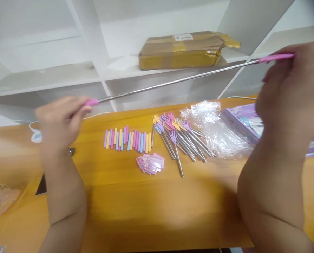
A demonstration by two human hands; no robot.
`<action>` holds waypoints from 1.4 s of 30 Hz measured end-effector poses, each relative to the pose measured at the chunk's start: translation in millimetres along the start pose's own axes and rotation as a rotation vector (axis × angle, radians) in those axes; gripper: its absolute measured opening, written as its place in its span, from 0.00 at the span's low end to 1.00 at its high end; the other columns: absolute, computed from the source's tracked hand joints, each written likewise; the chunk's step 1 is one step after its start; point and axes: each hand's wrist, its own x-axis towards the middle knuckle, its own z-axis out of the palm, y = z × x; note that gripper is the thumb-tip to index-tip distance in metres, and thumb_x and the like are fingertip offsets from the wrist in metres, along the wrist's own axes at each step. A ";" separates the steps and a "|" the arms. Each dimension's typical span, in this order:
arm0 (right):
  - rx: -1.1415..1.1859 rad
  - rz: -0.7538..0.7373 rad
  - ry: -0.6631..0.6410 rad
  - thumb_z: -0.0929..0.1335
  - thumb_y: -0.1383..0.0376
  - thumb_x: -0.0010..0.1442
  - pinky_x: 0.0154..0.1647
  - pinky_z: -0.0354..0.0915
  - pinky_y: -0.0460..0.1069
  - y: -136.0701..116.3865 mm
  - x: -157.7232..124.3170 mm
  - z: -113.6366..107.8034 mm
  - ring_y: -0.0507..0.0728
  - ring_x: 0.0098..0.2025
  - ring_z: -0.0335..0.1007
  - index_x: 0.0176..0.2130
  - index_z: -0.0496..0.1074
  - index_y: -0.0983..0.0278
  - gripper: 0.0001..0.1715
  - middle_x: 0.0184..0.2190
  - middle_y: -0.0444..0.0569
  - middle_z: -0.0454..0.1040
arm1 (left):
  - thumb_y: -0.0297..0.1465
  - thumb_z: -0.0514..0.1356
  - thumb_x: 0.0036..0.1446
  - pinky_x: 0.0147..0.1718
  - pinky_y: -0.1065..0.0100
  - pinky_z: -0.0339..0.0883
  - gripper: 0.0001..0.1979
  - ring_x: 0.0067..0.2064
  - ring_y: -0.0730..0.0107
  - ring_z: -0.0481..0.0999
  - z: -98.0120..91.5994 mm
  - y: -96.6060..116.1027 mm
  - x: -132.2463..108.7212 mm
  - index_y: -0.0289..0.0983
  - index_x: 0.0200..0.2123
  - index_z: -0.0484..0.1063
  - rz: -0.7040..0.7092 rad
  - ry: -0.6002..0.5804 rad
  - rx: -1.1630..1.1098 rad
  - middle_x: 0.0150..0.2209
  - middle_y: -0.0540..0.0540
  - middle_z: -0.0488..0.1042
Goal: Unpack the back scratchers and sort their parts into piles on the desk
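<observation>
A thin metal rod (172, 82), pulled out long, stretches between my two hands above the table. My left hand (63, 121) is closed on its pink handle. The pink piece at the other end is in my right hand (291, 77), whose fingers are partly hidden and blurred. Below lie several coloured handles (128, 139) in a row, in pink, purple, blue and yellow. Beside them is a pile of short metal rods with small hand-shaped heads (183, 135). A small stack of pink cards (150, 163) lies in front of the handles.
Clear plastic bags (220, 131) lie right of the rods, next to a purple box (243, 119). A taped cardboard box (183, 51) sits on the white shelf (122, 72) behind the wooden table (146, 211). A dark flat object (41, 186) lies near my left forearm.
</observation>
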 end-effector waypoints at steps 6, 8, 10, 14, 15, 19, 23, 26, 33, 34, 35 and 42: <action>0.084 -0.309 -0.216 0.57 0.70 0.76 0.43 0.68 0.57 -105.2 -59.4 5.6 0.69 0.53 0.79 0.63 0.73 0.66 0.25 0.55 0.65 0.80 | 0.41 0.55 0.78 0.29 0.62 0.62 0.15 0.34 0.66 0.79 55.6 75.6 -6.1 0.51 0.51 0.83 0.023 -0.146 -0.008 0.36 0.49 0.83; 0.088 -0.320 -0.313 0.57 0.71 0.74 0.35 0.65 0.56 -120.5 -74.8 7.6 0.66 0.43 0.79 0.62 0.72 0.64 0.26 0.53 0.63 0.80 | 0.41 0.54 0.79 0.27 0.62 0.60 0.15 0.32 0.66 0.77 68.2 91.7 -12.1 0.51 0.49 0.83 -0.010 -0.147 -0.015 0.33 0.49 0.81; 0.106 -0.333 -0.348 0.57 0.72 0.73 0.32 0.62 0.54 -123.7 -80.4 9.4 0.63 0.37 0.77 0.62 0.72 0.61 0.25 0.50 0.61 0.81 | 0.41 0.55 0.79 0.27 0.63 0.58 0.15 0.30 0.67 0.76 74.6 98.1 -16.6 0.49 0.47 0.82 -0.027 -0.155 -0.024 0.31 0.50 0.80; 0.137 -0.410 -0.334 0.58 0.69 0.74 0.32 0.59 0.53 -114.1 -74.9 9.3 0.62 0.37 0.75 0.60 0.73 0.61 0.22 0.48 0.60 0.82 | 0.41 0.56 0.79 0.28 0.65 0.58 0.15 0.31 0.69 0.74 73.8 93.4 -17.8 0.46 0.48 0.82 -0.011 -0.196 -0.059 0.30 0.50 0.79; 0.137 -0.421 -0.325 0.58 0.69 0.75 0.32 0.58 0.53 -112.6 -73.6 8.4 0.62 0.37 0.75 0.59 0.73 0.62 0.21 0.47 0.60 0.82 | 0.41 0.56 0.79 0.28 0.66 0.58 0.15 0.31 0.70 0.74 71.9 91.4 -17.1 0.46 0.48 0.82 -0.007 -0.204 -0.064 0.31 0.50 0.79; 0.125 -0.464 -0.316 0.58 0.64 0.77 0.31 0.52 0.52 -116.0 -75.0 3.4 0.59 0.33 0.72 0.55 0.75 0.64 0.20 0.42 0.57 0.82 | 0.42 0.57 0.78 0.29 0.67 0.59 0.15 0.31 0.70 0.75 62.6 85.8 -14.0 0.44 0.47 0.83 0.018 -0.219 -0.057 0.31 0.50 0.80; 0.094 -0.504 -0.342 0.58 0.59 0.79 0.31 0.46 0.51 -120.5 -77.7 0.8 0.56 0.29 0.68 0.52 0.77 0.63 0.22 0.37 0.53 0.82 | 0.40 0.58 0.78 0.30 0.66 0.61 0.14 0.31 0.70 0.76 54.1 80.0 -12.7 0.44 0.47 0.83 0.048 -0.223 -0.059 0.30 0.51 0.80; 0.094 -0.572 -0.344 0.58 0.52 0.81 0.31 0.45 0.51 -117.7 -76.5 0.8 0.55 0.28 0.66 0.49 0.80 0.62 0.27 0.34 0.50 0.80 | 0.39 0.59 0.77 0.32 0.66 0.64 0.12 0.33 0.69 0.79 49.4 75.0 -12.3 0.45 0.48 0.83 0.137 -0.208 -0.058 0.33 0.50 0.83; 0.133 -0.659 -0.275 0.57 0.48 0.82 0.32 0.46 0.51 -111.5 -73.1 -4.0 0.53 0.31 0.66 0.48 0.80 0.61 0.31 0.40 0.51 0.77 | 0.35 0.64 0.74 0.35 0.66 0.68 0.07 0.37 0.68 0.83 41.9 74.5 -11.1 0.44 0.50 0.82 0.274 -0.138 -0.048 0.39 0.50 0.86; 0.147 -0.671 -0.266 0.57 0.49 0.82 0.32 0.48 0.51 -112.2 -73.1 -5.0 0.53 0.32 0.66 0.49 0.80 0.61 0.30 0.40 0.51 0.77 | 0.34 0.64 0.74 0.35 0.66 0.68 0.07 0.37 0.68 0.83 41.3 75.0 -11.0 0.44 0.50 0.82 0.273 -0.139 -0.049 0.39 0.50 0.86; 0.159 -0.685 -0.256 0.57 0.50 0.82 0.33 0.49 0.51 -113.1 -73.1 -5.9 0.53 0.32 0.66 0.48 0.80 0.61 0.28 0.41 0.51 0.77 | 0.35 0.64 0.74 0.35 0.66 0.68 0.07 0.37 0.68 0.83 40.6 75.2 -10.7 0.44 0.51 0.82 0.271 -0.142 -0.047 0.39 0.51 0.86; 0.258 -0.777 -0.135 0.62 0.60 0.81 0.38 0.54 0.54 -117.9 -73.3 -0.9 0.56 0.38 0.68 0.43 0.79 0.61 0.19 0.40 0.51 0.78 | 0.38 0.62 0.76 0.33 0.60 0.61 0.08 0.35 0.64 0.81 36.3 73.0 -7.3 0.44 0.48 0.82 0.282 -0.199 0.024 0.37 0.50 0.86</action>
